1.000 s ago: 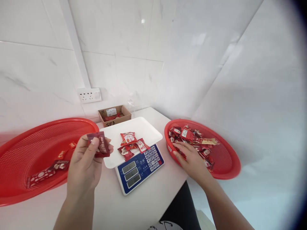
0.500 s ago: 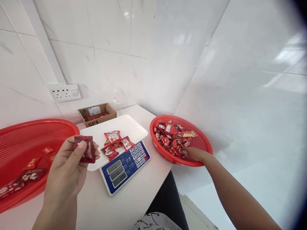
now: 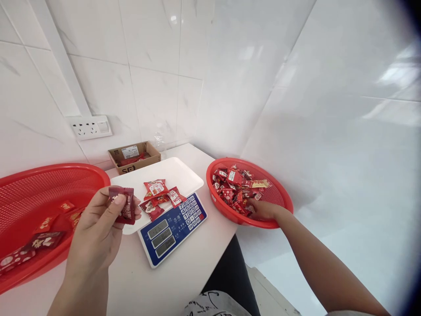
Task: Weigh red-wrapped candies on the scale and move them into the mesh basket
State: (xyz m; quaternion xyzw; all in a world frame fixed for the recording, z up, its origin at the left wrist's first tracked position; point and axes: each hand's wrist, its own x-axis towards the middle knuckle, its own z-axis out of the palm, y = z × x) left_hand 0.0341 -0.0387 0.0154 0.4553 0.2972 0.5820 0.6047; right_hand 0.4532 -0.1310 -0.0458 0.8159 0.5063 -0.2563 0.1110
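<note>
My left hand (image 3: pixel 98 221) pinches a dark red wrapped packet (image 3: pixel 126 206) between thumb and fingers, in front of the left edge of the scale's white tray (image 3: pixel 184 175). Several red packets (image 3: pixel 155 188) lie together on that tray. Below them is the scale's blue panel (image 3: pixel 164 239) with keys and displays. On the right, my right hand (image 3: pixel 263 210) reaches into a red basket (image 3: pixel 283 197) and touches the small red packets (image 3: pixel 232 188) there. Its fingertips are partly hidden among them, so I cannot make out what they hold, if anything.
A second red basket (image 3: pixel 55 173) with larger red packets (image 3: pixel 46 239) stands at the left. Behind the scale is an open cardboard box (image 3: pixel 141 164), with a clear plastic object (image 3: pixel 159 142) beside it. Tiled walls bound the white table (image 3: pixel 138 281) behind and at the right.
My left hand has shifted slightly right with the dark red packet. The fingers of my right hand have moved a little among the packets in the right basket.
</note>
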